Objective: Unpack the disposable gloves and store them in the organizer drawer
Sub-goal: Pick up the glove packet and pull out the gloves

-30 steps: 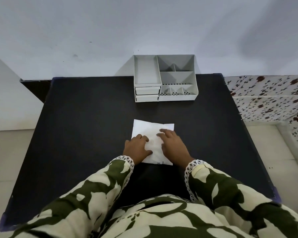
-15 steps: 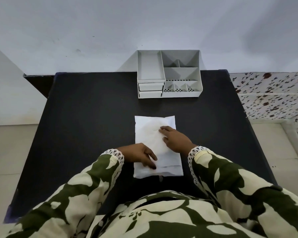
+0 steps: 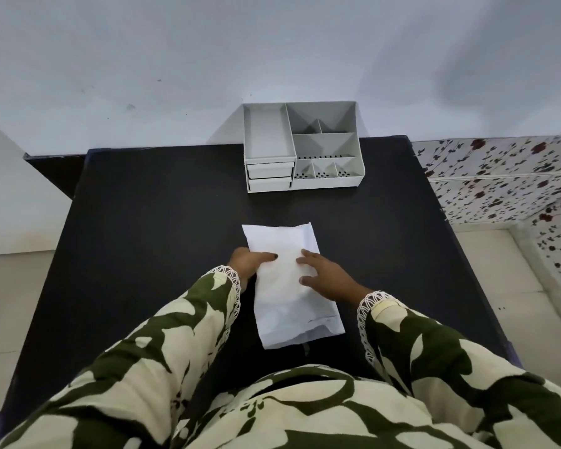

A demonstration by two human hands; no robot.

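A white glove packet (image 3: 285, 293) lies lengthwise on the black table (image 3: 149, 222), slightly tilted, in front of me. My left hand (image 3: 248, 264) is at its left edge, with the thumb lying on top of the packet. My right hand (image 3: 327, 275) covers the right edge, forefinger and thumb spread on the white surface. The packet looks sealed; its contents are hidden. The white desk organizer (image 3: 305, 147) stands at the table's far edge against the wall. Its two small drawers (image 3: 270, 176), stacked at its front left, are closed.
The organizer's top compartments hold nothing visible. A pale wall rises right behind the table. A floral-patterned surface (image 3: 506, 183) adjoins the table on the right. Light floor tiles (image 3: 10, 303) show on the left. My patterned sleeves fill the near part of the view.
My left hand moved from the packet's lower part up to its left edge. The packet now lies slightly tilted, and my right hand stays on its right side.
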